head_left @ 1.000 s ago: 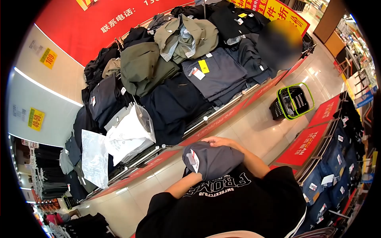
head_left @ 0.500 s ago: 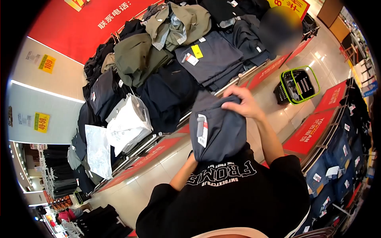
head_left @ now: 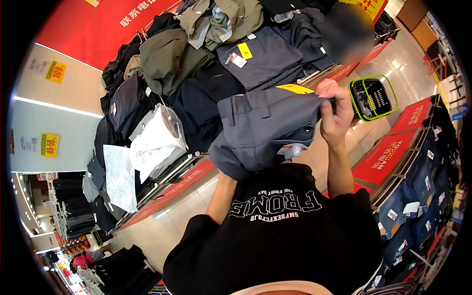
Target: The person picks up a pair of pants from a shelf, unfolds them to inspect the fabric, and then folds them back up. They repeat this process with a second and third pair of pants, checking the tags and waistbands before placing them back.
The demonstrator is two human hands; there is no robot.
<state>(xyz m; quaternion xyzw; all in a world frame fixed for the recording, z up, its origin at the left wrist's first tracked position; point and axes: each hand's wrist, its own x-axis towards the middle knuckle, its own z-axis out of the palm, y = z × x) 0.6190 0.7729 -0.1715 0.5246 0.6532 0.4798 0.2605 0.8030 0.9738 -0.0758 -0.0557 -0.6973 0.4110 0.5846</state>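
Note:
Dark grey trousers (head_left: pixel 270 125) hang bunched in front of my chest, waistband and belt loops facing up. The fingers of my right hand (head_left: pixel 337 110) are closed on the right end of their waistband, beside a yellow tag (head_left: pixel 295 89). My left hand is hidden beneath the bunched cloth; only the wrist and forearm (head_left: pixel 221 194) show below its lower left side. A white and red label in clear plastic (head_left: pixel 293 150) shows low on the trousers. Beyond them, folded grey trousers (head_left: pixel 260 56) with yellow and white tags lie on the display.
Piled dark and olive clothes (head_left: pixel 172 61) cover the display, with clear plastic packages (head_left: pixel 157 140) near its left front. A black basket with a green rim (head_left: pixel 373 98) stands on the floor at right. Jeans (head_left: pixel 413 206) fill a rack at lower right. A person (head_left: pixel 86 259) is far off at lower left.
The trousers have been raised and spread wider, so the waistband and yellow tag now show. My right hand has moved up and to the right, still gripping the cloth.

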